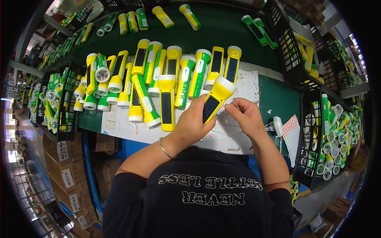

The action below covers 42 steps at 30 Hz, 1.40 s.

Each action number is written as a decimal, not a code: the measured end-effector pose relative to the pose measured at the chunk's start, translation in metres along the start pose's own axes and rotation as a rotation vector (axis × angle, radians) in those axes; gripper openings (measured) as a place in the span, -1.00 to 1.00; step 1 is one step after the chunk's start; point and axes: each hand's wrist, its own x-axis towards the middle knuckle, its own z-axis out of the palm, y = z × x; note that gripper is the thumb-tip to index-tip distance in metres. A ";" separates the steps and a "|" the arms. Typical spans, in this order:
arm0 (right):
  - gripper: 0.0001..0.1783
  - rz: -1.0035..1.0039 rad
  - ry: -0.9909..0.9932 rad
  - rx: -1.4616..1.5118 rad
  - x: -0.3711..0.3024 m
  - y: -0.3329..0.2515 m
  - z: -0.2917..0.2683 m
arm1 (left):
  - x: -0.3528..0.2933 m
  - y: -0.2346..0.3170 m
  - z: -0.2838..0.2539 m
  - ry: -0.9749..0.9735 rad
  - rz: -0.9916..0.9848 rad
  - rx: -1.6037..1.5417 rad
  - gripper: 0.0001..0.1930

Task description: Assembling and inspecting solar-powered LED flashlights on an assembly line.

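My left hand (pixel 193 121) is wrapped round a yellow flashlight (pixel 214 99) with a white head and a dark solar panel facing up; the head tilts up to the right. Close beside that flashlight, my right hand (pixel 247 116) pinches what looks like the end of a thin cable, mostly hidden by the fingers. Below the hands a white cord (pixel 224 132) lies across the pale work surface (pixel 149 137). Just ahead, several yellow-and-green flashlights (pixel 166 104) lie side by side, some with panels up, others showing a white switch strip.
Black crates of flashlights stand at the left (pixel 71 99) and right (pixel 311 139), with another crate (pixel 285 43) at the far right. A white plug-like adapter (pixel 278 127) sits near a red-dotted sheet (pixel 291 129). More flashlights (pixel 162 17) lie along the green far surface (pixel 214 29). Cardboard boxes (pixel 65 168) are stacked lower left.
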 end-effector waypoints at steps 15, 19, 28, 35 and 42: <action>-0.58 -0.284 0.211 -0.655 -0.007 -0.021 -0.032 | 0.007 0.000 -0.013 -0.028 0.036 0.061 -0.38; -0.59 -0.242 0.019 -0.685 0.007 -0.056 -0.013 | 0.002 0.022 -0.014 -0.263 0.043 -0.082 -0.39; -0.70 -0.570 -0.151 -0.379 0.011 -0.045 -0.011 | 0.000 0.023 -0.027 -0.902 -0.472 -1.331 -0.38; -0.51 -0.160 0.033 -0.736 0.028 -0.041 -0.014 | 0.010 0.015 -0.004 -0.296 0.016 -0.054 -0.31; -0.53 -0.159 0.106 -0.259 0.015 -0.026 -0.026 | 0.019 0.007 -0.004 -0.302 -0.358 -1.058 -0.52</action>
